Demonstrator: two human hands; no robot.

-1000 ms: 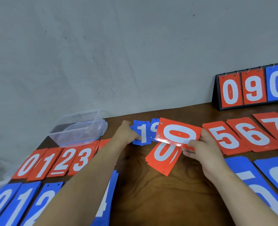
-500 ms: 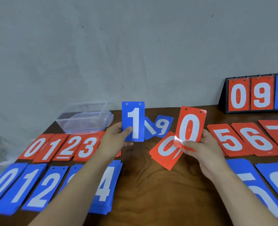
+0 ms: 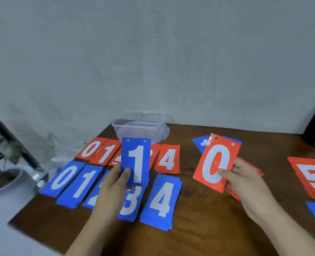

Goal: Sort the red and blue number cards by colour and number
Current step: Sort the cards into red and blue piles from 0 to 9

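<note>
The left hand (image 3: 114,183) has its grip on a blue 1 card (image 3: 136,161), pinched by the lower edge and held upright so the number reads at a glance. It hangs above the sorted rows on the table (image 3: 208,228), near the blue 1 pile (image 3: 82,183) where it probably belongs. The right hand (image 3: 245,183) grips a red 0 card (image 3: 216,163) the same way, tilted, well apart from the red 0 pile (image 3: 90,148) at the far left. Both rows run upward from 0, red behind blue, giving every card a slot.
</note>
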